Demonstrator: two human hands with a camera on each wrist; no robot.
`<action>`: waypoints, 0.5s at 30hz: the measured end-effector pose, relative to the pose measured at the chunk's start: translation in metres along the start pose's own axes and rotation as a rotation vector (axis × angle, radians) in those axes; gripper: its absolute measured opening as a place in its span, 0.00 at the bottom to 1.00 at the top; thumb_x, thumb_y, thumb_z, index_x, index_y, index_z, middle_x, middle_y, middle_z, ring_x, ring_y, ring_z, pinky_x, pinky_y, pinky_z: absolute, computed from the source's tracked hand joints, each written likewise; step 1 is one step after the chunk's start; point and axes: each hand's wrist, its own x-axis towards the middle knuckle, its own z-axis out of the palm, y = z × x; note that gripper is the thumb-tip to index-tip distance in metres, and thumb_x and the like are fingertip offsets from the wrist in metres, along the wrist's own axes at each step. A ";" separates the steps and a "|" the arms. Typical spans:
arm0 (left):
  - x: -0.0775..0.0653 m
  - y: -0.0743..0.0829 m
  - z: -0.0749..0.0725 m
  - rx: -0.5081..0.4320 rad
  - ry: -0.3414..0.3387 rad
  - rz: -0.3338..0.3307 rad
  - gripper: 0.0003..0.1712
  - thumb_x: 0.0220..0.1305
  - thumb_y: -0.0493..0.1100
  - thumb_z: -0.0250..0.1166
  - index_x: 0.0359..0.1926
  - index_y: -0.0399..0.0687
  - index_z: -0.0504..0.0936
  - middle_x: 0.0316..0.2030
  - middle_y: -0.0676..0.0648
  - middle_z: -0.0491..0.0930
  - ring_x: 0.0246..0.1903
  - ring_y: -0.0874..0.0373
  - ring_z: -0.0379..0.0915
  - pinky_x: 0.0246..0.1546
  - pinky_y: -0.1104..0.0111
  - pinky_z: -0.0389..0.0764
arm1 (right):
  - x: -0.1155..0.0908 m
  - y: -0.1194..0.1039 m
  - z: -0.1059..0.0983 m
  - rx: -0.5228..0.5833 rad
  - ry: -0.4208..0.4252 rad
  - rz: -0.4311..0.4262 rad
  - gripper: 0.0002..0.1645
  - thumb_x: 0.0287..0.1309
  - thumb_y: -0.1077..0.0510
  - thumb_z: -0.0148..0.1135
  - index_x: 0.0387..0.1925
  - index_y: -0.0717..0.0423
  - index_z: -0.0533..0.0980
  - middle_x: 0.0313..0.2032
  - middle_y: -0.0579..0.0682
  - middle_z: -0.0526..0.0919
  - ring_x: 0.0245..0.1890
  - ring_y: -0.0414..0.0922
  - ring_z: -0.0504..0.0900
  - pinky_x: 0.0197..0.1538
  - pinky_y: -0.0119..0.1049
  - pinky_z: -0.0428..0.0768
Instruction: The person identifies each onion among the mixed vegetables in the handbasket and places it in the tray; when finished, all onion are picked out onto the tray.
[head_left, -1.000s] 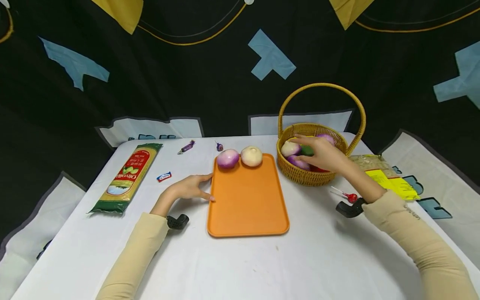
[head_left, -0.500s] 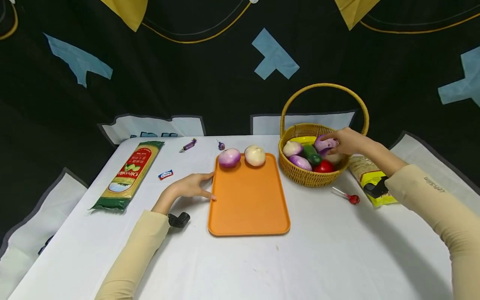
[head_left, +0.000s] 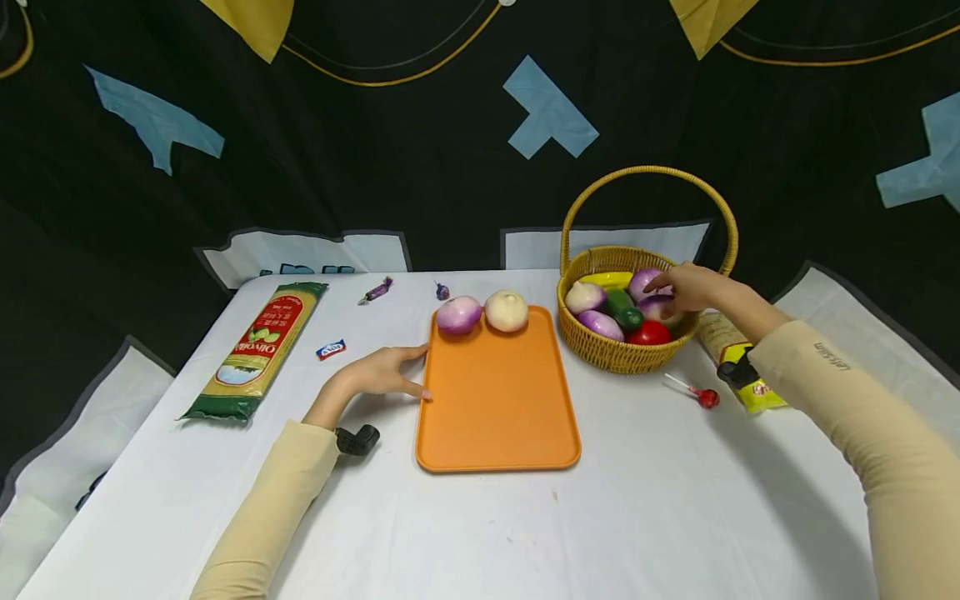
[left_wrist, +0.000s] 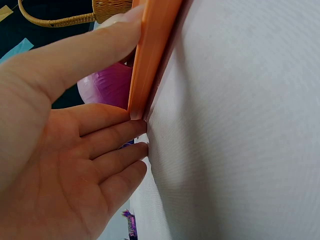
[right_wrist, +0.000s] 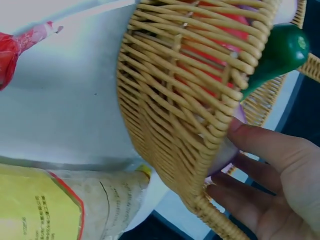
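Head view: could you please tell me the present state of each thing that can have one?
Basket, upright, handle raised, loaded with vegetables
Orange tray, lying flat
Purple onion, whole, on the tray
Pale onion, whole, on the tray
Left hand, touching the tray's edge
Right hand, holding another onion inside the basket
Green-and-gold packet, lying flat, no opening visible
Lollipop, wrapped, lying down

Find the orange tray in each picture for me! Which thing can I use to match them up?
Head view: the orange tray lies flat near the middle.
Left wrist view: part of it shows as a slanting orange strip, running down from the top near the middle.
Right wrist view: it isn't in this picture.
Shared landmark: the wicker basket, on the right in head, top left in left wrist, around the middle in right wrist.
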 end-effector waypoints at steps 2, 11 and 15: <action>0.000 0.000 0.000 0.002 0.001 0.000 0.55 0.53 0.56 0.73 0.72 0.33 0.56 0.70 0.34 0.57 0.69 0.39 0.51 0.69 0.49 0.52 | 0.001 0.002 0.002 0.010 -0.012 -0.008 0.27 0.52 0.69 0.68 0.55 0.69 0.75 0.48 0.68 0.80 0.41 0.57 0.78 0.51 0.55 0.78; 0.000 -0.001 0.000 -0.005 -0.005 -0.011 0.56 0.52 0.57 0.73 0.72 0.35 0.56 0.70 0.34 0.57 0.69 0.38 0.51 0.69 0.48 0.53 | -0.003 0.000 0.000 0.008 0.031 0.012 0.26 0.53 0.68 0.68 0.55 0.70 0.75 0.45 0.66 0.81 0.39 0.55 0.77 0.52 0.56 0.78; 0.000 -0.001 0.000 -0.005 0.000 -0.013 0.56 0.52 0.58 0.73 0.72 0.35 0.56 0.70 0.34 0.57 0.69 0.38 0.51 0.69 0.48 0.53 | -0.013 -0.009 -0.007 0.020 0.117 0.030 0.27 0.54 0.66 0.68 0.56 0.70 0.74 0.43 0.66 0.81 0.37 0.55 0.78 0.47 0.55 0.81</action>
